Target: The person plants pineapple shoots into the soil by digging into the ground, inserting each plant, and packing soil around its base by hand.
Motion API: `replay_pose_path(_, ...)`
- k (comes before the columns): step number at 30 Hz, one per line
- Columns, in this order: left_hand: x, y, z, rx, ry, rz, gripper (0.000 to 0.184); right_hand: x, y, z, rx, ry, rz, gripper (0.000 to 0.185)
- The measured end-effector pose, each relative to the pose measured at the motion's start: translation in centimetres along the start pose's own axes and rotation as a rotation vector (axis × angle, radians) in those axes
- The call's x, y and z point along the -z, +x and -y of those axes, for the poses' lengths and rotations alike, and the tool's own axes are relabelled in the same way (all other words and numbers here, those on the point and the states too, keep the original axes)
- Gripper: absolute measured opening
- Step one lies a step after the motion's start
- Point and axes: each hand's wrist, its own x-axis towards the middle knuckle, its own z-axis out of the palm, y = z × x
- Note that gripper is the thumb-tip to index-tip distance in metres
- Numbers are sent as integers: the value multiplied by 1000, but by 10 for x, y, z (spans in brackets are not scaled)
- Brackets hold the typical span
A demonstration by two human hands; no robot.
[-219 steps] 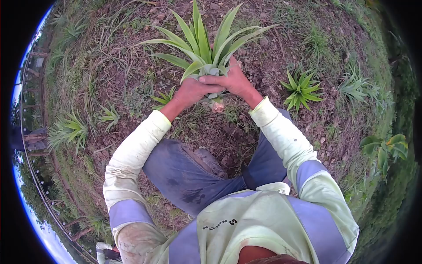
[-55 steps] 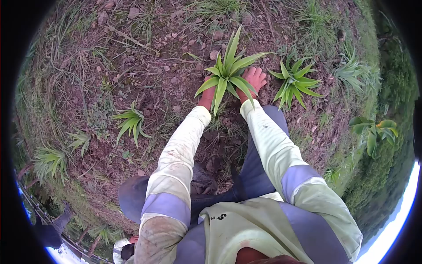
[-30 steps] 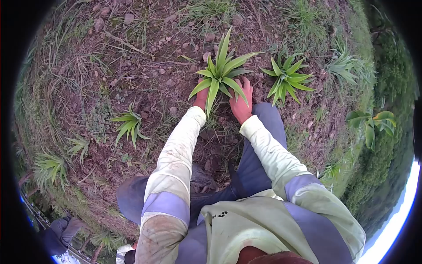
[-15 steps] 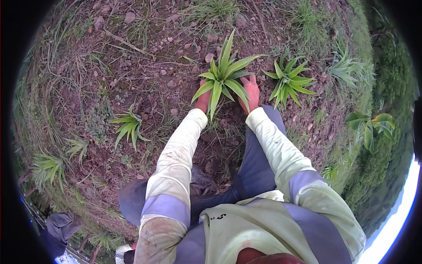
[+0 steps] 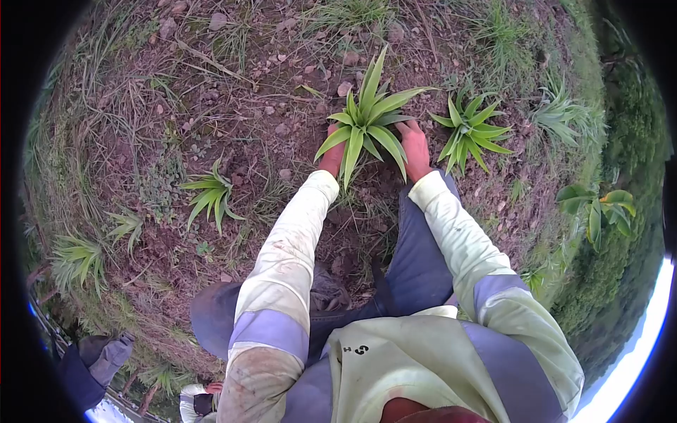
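Observation:
A young pineapple plant [image 5: 361, 127] with long green leaves stands upright in the reddish soil in front of me. My left hand [image 5: 333, 154] is low at its left side, its fingers hidden beneath the leaves. On the right, my right hand [image 5: 415, 149] is by the plant's base. Its visible fingers are stretched out and a little apart, with the tips partly under a leaf, and I see nothing held in it. Whether either hand touches the stem cannot be made out.
Another pineapple plant [image 5: 466, 132] grows just right of my right hand, and a smaller one [image 5: 211, 194] to the left. Dry grass, stones and weeds cover the slope. A broad-leaved plant [image 5: 596, 206] stands far right. Other people's clothing [image 5: 99, 363] shows at lower left.
The view has shifted slightly, moving the scene a little to the right. My right hand sits slightly farther from the plant's middle, with more of its back showing. The plant remains upright.

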Motion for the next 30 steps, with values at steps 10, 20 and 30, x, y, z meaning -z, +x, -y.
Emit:
replay_pose_path(10, 20, 13, 9, 109, -78, 109, 35, -17, 20, -11, 18, -160, 85, 30)
replay_pose_path(20, -5, -1, -5, 39, -42, -10, 23, -21, 36, 4, 149, 140, 159, 90)
replay_pose_path(30, 35, 12, 24, -450, 750, 86, 23, -59, 40, 26, 144, 220, 1, 100)
